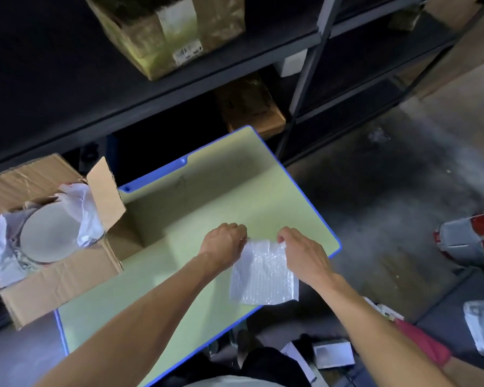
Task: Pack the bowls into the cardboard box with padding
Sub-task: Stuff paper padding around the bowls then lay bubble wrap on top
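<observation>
We pinch the top edge of a bubble wrap sheet between curled fingers, left hand at one corner, right hand at the other, over the green table. The bowl (pale, nested in white wrapping) sits in the open cardboard box, well left of our hands.

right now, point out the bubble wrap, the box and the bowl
bubble wrap [263, 275]: head view, middle of the sheet
box [67, 280]: head view, near flap
bowl [51, 233]: head view, middle of its round face
</observation>
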`<state>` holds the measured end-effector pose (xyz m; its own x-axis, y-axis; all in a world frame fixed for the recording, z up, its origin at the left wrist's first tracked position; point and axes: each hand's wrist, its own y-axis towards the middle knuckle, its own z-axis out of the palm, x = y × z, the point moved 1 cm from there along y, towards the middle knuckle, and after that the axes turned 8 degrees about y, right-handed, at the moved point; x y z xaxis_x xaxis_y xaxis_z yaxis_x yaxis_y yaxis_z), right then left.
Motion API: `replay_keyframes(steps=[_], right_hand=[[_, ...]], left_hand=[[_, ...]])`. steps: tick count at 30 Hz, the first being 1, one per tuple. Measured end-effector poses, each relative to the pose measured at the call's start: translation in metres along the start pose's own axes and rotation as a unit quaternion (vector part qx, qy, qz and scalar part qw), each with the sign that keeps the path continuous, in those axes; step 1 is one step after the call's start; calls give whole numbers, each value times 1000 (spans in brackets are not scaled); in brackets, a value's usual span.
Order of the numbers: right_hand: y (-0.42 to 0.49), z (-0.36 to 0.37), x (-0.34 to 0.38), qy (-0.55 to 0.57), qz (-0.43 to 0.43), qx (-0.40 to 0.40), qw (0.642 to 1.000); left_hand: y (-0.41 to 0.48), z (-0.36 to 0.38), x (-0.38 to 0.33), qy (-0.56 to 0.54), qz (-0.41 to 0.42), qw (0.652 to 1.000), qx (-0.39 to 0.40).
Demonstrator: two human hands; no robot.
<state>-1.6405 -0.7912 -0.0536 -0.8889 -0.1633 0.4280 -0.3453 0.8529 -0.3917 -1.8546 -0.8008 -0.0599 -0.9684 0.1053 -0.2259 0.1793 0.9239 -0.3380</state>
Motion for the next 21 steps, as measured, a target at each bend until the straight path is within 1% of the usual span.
replay_keyframes(steps=[3, 6, 10, 13, 17, 21], right_hand=[[7, -11, 19, 25, -40, 16, 999], [13, -26, 43, 56, -86, 10, 995], [22, -47, 78, 84, -123, 8, 989], [29, -62, 104, 109, -146, 0, 983], [34, -79, 141, 111, -206, -21, 972], [36, -88, 181, 109, -255, -19, 961]], left_hand=[[-9, -9, 6, -29, 6, 1000, -7], [-17, -24, 12, -47, -4, 999, -17], [-31, -52, 23, -60, -16, 997, -39], [-49, -78, 32, -69, -23, 994, -80], [-77, -110, 49, -82, -40, 985, -148], [-110, -133, 70, -98, -69, 973, -195]])
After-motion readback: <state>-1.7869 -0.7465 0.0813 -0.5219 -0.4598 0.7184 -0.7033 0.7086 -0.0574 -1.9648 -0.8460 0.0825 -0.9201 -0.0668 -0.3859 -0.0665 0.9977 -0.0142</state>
